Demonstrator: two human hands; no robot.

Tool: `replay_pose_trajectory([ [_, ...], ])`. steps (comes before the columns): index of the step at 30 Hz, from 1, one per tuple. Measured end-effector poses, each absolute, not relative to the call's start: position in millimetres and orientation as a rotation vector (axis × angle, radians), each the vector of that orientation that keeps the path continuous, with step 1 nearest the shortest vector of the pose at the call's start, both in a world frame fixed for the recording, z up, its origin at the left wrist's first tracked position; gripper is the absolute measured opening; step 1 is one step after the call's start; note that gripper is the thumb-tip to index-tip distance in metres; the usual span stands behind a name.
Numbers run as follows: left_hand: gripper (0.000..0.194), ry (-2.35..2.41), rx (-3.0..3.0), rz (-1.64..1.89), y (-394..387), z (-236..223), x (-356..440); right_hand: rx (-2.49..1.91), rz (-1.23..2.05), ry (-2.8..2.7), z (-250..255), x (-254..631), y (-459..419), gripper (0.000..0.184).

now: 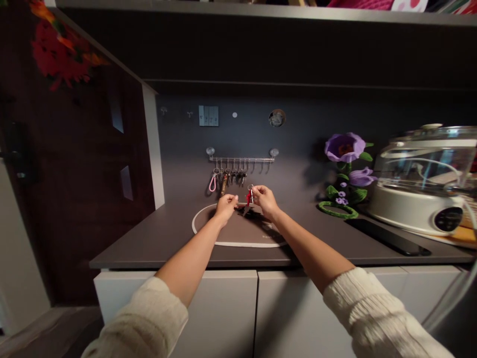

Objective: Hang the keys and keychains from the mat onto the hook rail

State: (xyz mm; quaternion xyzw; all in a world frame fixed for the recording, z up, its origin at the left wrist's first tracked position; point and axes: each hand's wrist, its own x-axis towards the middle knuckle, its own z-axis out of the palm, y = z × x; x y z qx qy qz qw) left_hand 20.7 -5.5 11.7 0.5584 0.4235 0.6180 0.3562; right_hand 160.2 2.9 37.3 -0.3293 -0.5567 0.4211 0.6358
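Between the thumb and fingers of my right hand (pixel 264 200) hangs a key ring with keys (pixel 250 198) and something red on it. My left hand (pixel 226 206) is closed in a pinch just to the left of these keys; what its fingertips hold, if anything, is too small to make out. Behind both hands, a clear hook rail (pixel 242 159) on the wall carries several hanging keys (pixel 234 176), a pink loop (pixel 212 183) and a brown patterned strap (pixel 224 184). Below the hands lies a brown mat (pixel 238 236) with a white edge, with dark items on it partly hidden.
Purple knitted flowers (pixel 345 148) stand at the right on a green ring base. Beside them are a black phone (pixel 387 236) and a cream appliance with a clear cover (pixel 413 199). A shelf (pixel 283 49) overhangs the counter (pixel 149 243). A dark door (pixel 82 189) is at left.
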Motion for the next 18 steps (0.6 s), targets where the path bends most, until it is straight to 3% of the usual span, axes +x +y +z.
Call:
replay_pose_trajectory([
  [8,0.020,1.432,1.834,1.578,10.9,-3.7,21.2,-0.809,0.932,-1.219,75.3,164.1,24.5,0.014],
  [18,0.023,1.638,1.905,1.482,12.1,-9.5,21.9,-0.813,0.935,-1.138,105.1,154.2,53.0,0.019],
])
